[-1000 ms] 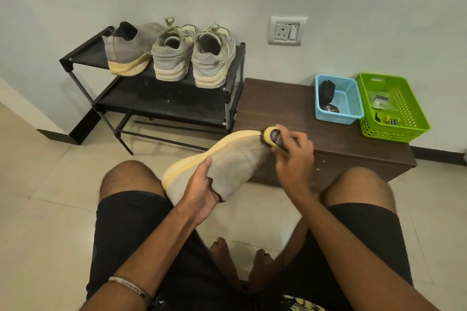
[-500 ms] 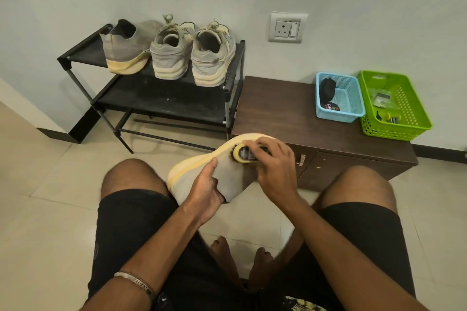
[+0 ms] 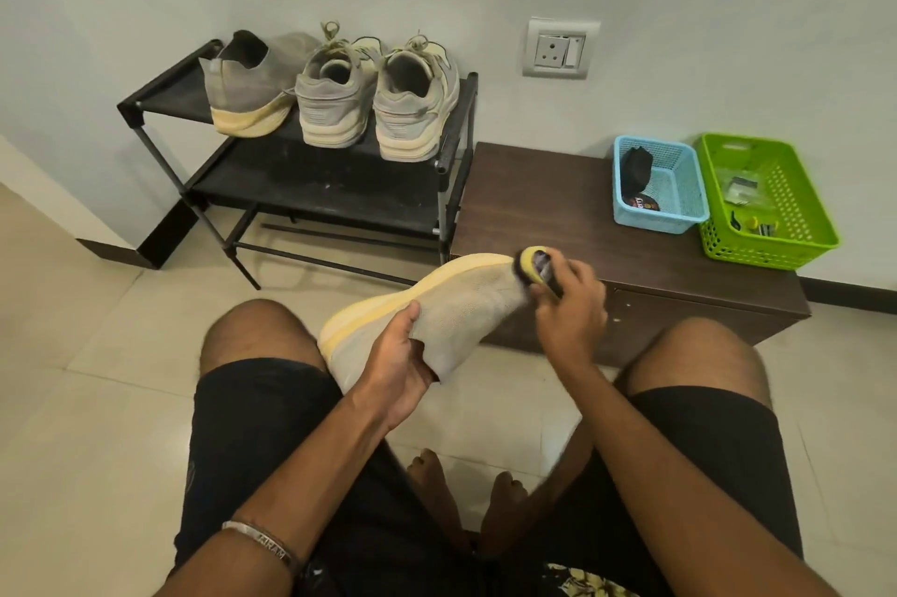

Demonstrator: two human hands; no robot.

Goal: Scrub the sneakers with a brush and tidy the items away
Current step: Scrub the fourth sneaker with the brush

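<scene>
Left hand (image 3: 395, 366): grips grey sneaker (image 3: 451, 310) at its opening (sole up) | Right hand (image 3: 570, 300): fingers curled round brush (image 3: 534, 267), bristles at toe

The held sneaker (image 3: 451, 310) is pale grey knit with a light yellow sole, and the brush (image 3: 533, 267) against it is yellow-rimmed with dark bristles. On the black shoe rack (image 3: 335, 188) stand a grey sneaker with a yellow sole (image 3: 247, 82) and a grey pair with cream soles (image 3: 373, 106). The table (image 3: 548, 203) is dark brown wood grain, carrying a light blue basket (image 3: 679, 188) and a bright green basket (image 3: 796, 203), both with perforated mesh walls, above cream floor tiles (image 3: 87, 378); the person's shorts (image 3: 242, 426) are black
</scene>
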